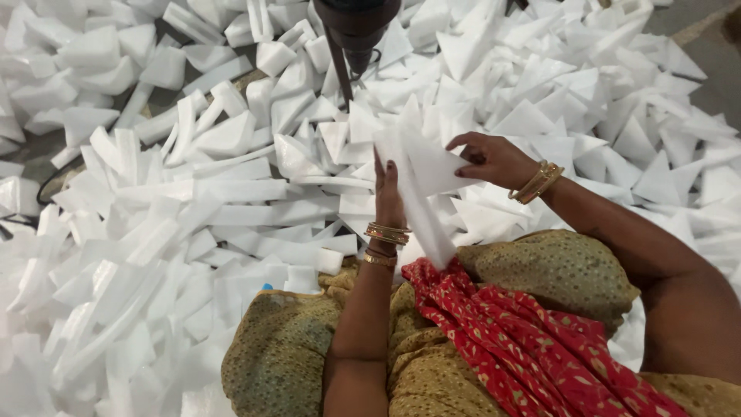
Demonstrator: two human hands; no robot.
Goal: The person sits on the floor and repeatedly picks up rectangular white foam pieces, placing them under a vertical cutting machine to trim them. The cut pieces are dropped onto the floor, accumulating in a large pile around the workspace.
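Observation:
Both my hands hold one white foam piece (423, 179) in front of my lap. My left hand (388, 197) stands edge-on against its left side, fingers straight up, with gold bangles at the wrist. My right hand (492, 158) grips the top right corner of the foam piece with curled fingers, also bangled. The piece is a flat sheet with a long strip hanging down toward a red patterned cloth (509, 340) on my lap. Loose white foam offcuts (231, 201), triangles and strips, cover the floor all around.
A dark round object on a thin rod (353, 35) hangs at the top centre over the foam heap. Bare grey floor (706, 38) shows at the top right. My olive-gold clothed knees (556, 270) fill the lower middle.

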